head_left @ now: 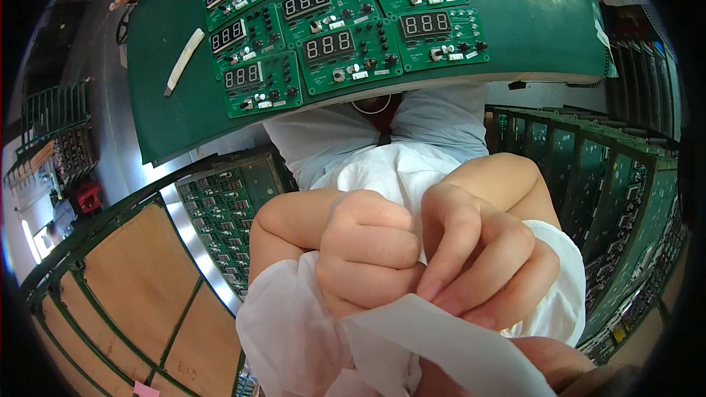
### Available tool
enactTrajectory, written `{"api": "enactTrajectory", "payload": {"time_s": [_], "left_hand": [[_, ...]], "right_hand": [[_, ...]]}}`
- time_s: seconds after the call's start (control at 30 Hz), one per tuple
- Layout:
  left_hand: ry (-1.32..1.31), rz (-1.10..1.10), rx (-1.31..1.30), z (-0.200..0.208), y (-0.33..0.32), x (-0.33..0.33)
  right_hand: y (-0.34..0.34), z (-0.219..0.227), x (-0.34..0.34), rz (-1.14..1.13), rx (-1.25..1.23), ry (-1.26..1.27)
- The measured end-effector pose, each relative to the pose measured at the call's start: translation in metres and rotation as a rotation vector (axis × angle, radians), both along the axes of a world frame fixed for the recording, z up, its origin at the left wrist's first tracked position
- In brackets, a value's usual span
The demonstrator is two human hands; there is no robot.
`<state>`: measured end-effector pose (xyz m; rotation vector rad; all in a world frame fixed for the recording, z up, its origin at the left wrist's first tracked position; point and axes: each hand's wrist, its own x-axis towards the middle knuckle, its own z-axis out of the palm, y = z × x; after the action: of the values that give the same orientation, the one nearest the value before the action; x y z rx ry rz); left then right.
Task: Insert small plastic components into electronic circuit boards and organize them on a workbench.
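Note:
Both of my hands are raised close to the camera, side by side, above my white-clothed lap. My left hand (371,254) is closed in a fist, its knuckles toward the camera; whatever lies inside is hidden. A thin white sheet-like strip (441,345), paper or cloth, runs from just under that fist toward the lower right. My right hand (489,261) has its fingers bent and pinches the upper edge of the strip. Beyond my lap, several green circuit boards (331,45) with three-digit displays lie in rows on a green worktable (529,37).
On the table's left lies a slim white tool (184,62) with a dark tip. A rack with brown panels (132,272) stands at lower left, next to a tray of circuit boards (220,228). Another green rack (603,198) holding boards is close on my right.

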<state>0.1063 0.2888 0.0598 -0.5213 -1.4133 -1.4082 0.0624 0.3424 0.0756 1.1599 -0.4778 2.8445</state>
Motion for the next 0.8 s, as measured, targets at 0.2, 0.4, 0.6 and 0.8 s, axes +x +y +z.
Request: {"api": "enactTrajectory", "payload": {"time_s": [0.2,0.4,0.6,0.8], "left_hand": [[0.115,0.107,-0.216,-0.008,-0.006,-0.002],[0.003,-0.011,-0.361,-0.002,-0.011,0.012],[-0.058,0.07,-0.343,0.002,-0.007,0.016],[-0.049,0.222,-0.362,-0.004,-0.008,0.016]], "right_hand": [[0.011,-0.012,-0.007,-0.073,-0.014,0.15],[0.01,-0.009,-0.004,-0.076,-0.003,0.119],[0.006,-0.011,-0.008,-0.091,0.025,0.165],[0.008,-0.011,-0.01,-0.092,0.048,0.192]]}}
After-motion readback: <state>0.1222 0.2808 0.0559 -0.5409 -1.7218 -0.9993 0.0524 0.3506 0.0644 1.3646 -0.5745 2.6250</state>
